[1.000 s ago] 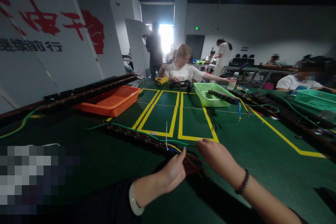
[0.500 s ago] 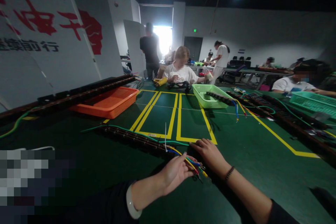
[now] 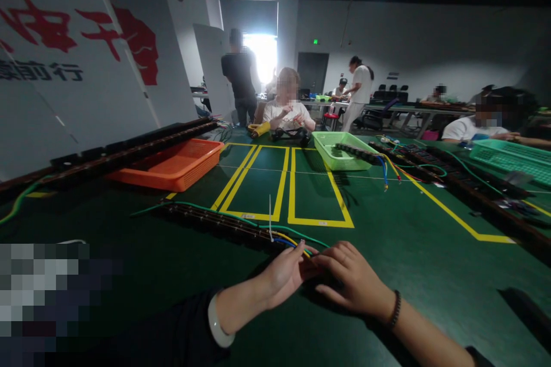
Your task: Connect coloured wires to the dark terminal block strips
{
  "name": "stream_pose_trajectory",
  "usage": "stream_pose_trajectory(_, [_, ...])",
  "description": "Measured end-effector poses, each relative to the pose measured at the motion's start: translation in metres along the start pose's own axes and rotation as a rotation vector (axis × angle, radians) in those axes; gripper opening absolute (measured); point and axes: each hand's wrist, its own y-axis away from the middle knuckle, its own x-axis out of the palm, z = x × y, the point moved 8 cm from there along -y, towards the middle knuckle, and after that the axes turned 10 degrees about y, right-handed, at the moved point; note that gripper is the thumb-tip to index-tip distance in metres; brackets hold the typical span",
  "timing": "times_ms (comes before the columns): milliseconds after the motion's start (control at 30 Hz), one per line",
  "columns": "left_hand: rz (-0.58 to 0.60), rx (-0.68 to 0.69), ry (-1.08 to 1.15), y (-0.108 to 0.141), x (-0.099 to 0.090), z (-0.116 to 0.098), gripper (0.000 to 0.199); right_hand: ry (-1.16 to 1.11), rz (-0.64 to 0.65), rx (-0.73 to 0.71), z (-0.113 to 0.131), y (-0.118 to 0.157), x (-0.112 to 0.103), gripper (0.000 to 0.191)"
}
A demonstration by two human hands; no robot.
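Note:
In the head view, my left hand [image 3: 286,275] holds a bundle of yellow, blue and green wires [image 3: 287,238] between thumb and fingers. My right hand [image 3: 355,278] curls over the wire ends, its fingertips against those of my left hand. Its thumb lies lower and apart from the fingers, and the wire tips are hidden. The bundle comes out of a long dark cable chain [image 3: 215,223] lying on the table to the left. A white cable tie [image 3: 270,219] stands up near the chain's end. A loose green wire [image 3: 297,231] runs along the chain and toward my right hand.
An orange basket [image 3: 196,169] stands at the left beside a long dark rail [image 3: 107,152]. A light green basket [image 3: 331,160] with another cable chain is ahead. More dark assemblies [image 3: 456,183] and a teal basket [image 3: 508,166] lie at the right. A person [image 3: 286,112] sits across the table.
My right hand has come off the table and moved onto the wire ends, covering the tips that showed before. My left hand keeps its hold. The view has shifted slightly.

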Motion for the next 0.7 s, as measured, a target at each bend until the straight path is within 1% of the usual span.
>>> stream_pose_trajectory(67, [0.020,0.004,0.005,-0.001,0.000,0.000,0.029,0.051,0.023,0.000,0.004,0.001,0.003,0.034])
stream_pose_trajectory(167, [0.012,0.017,-0.035,-0.001,-0.001,0.000,0.027,0.090,-0.018,0.023,0.003,0.004,0.006,0.029])
stream_pose_trajectory(267, [-0.009,0.021,-0.064,0.000,0.001,-0.001,0.027,0.056,-0.052,0.062,-0.004,0.008,0.008,0.030])
stream_pose_trajectory(400, [-0.017,0.008,-0.084,0.003,0.006,-0.002,0.025,-0.099,-0.077,0.200,-0.021,0.011,0.008,0.030])
stream_pose_trajectory(533, [-0.034,0.027,-0.131,0.003,0.005,-0.004,0.022,-0.272,-0.054,0.383,-0.037,0.010,0.010,0.027])
stream_pose_trajectory(700, [-0.043,0.017,-0.173,0.001,0.001,-0.003,0.026,-0.299,-0.032,0.465,-0.047,0.010,0.012,0.027])
